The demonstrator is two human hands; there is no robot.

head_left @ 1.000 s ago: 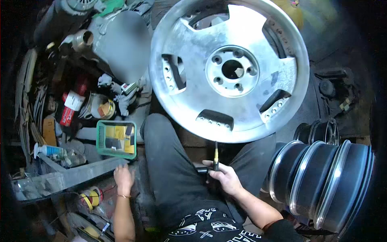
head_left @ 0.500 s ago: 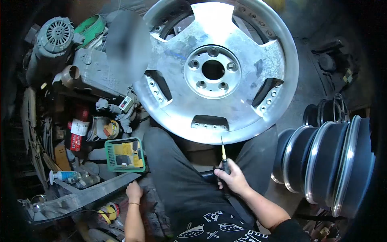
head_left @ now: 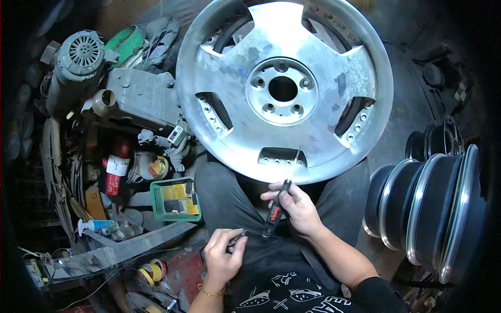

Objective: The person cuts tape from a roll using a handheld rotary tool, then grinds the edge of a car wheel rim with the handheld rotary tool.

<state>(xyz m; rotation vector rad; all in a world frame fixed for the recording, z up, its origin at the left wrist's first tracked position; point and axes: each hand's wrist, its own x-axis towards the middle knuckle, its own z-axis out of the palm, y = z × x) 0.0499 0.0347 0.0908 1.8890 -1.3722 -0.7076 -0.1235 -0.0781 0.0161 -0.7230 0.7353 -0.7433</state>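
My right hand (head_left: 300,209) is closed around a slim tool (head_left: 275,211) with a black handle, red lettering and a long, thin pointed tip. The tip points up and overlaps the lower opening of a bare-metal car wheel rim (head_left: 313,122). That rim stands in front of me between my knees, its face with bolt holes turned toward me. My left hand (head_left: 223,254) is over my lap, thumb and fingers curled together near the tool's lower end. A small dark bit (head_left: 241,233) shows at its fingertips; I cannot tell what it is.
Left of my knee stands a green basket (head_left: 156,202) holding yellow and dark sheets. Beyond it are a dusty motor (head_left: 82,55), a grey metal housing (head_left: 146,96) and rolls of yellow tape (head_left: 151,274). Several wheel barrels (head_left: 402,201) line up at the right.
My left hand has come up from the lower left to my lap, fingers now curled. My right hand has shifted the tool, which now leans right. A blurred round shape at the rim's left is gone.
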